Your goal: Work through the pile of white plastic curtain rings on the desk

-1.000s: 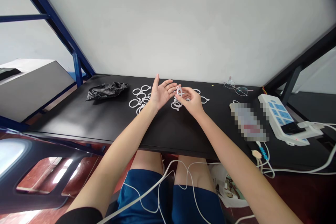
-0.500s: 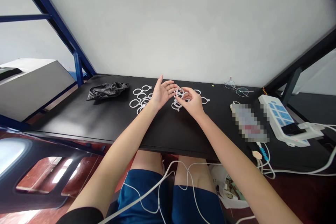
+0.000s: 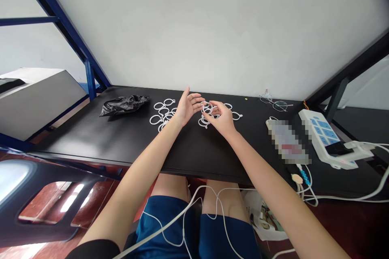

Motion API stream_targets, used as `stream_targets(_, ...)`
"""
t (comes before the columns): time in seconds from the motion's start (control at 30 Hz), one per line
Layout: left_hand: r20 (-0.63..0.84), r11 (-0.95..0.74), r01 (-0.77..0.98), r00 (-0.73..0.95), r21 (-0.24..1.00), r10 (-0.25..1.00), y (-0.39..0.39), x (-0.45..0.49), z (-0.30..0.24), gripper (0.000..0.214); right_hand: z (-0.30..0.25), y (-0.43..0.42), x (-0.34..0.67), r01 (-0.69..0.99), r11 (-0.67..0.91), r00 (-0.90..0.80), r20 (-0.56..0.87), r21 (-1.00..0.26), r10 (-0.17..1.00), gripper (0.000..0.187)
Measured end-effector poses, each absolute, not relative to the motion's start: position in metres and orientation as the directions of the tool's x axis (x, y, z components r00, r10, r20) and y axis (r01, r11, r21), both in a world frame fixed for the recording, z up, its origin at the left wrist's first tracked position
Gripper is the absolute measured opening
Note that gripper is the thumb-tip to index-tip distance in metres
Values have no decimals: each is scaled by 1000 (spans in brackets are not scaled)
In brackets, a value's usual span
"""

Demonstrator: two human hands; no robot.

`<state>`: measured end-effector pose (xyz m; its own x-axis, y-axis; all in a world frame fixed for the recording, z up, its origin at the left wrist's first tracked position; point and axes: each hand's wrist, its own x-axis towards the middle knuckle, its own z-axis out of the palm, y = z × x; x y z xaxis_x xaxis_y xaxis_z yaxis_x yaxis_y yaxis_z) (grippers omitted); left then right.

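My right hand (image 3: 224, 119) pinches a white plastic ring (image 3: 212, 106), seemingly a curtain ring with a small eyelet, between thumb and fingers. To its left, my left hand (image 3: 187, 109) is open, palm toward the right, thumb up and fingers stretched out. Its fingertips come close to the held ring; whether they touch it I cannot tell. Several more white rings (image 3: 204, 124) lie below and behind my right hand, partly covered by it. Left of my left wrist is another loose cluster of white rings (image 3: 164, 119), some overlapping and partly hidden by the forearm.
The black table (image 3: 121, 139) backs onto a pale wall. A crumpled black plastic bag (image 3: 124, 105) lies at the left. Toward the right are eyeglasses (image 3: 279, 106), a blurred phone (image 3: 288, 141) and a white power strip (image 3: 326, 137). White cables (image 3: 194, 198) cross my lap.
The held ring has turned slightly in my right hand's fingers. Both hands stay almost in place, and the rings on the table lie as before.
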<state>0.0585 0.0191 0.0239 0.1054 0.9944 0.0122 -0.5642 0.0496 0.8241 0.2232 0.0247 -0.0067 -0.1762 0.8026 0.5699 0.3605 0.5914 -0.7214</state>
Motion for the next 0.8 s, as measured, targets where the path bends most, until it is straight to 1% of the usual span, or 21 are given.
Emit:
stream_targets(0.17, -4, 50, -532, 87, 845, 996, 18, 59, 25, 59, -6, 25, 223, 371, 585, -187, 559, -721, 808, 45)
stream_targets(0.3, 10, 31, -524, 76, 851, 997, 17, 60, 25, 59, -6, 24, 223, 371, 579, -188, 552, -726, 812, 45)
stream_targets(0.8, 21, 52, -493, 141, 868, 990, 18, 62, 21, 58, -4, 23, 223, 350, 602, -208, 567, -717, 797, 41)
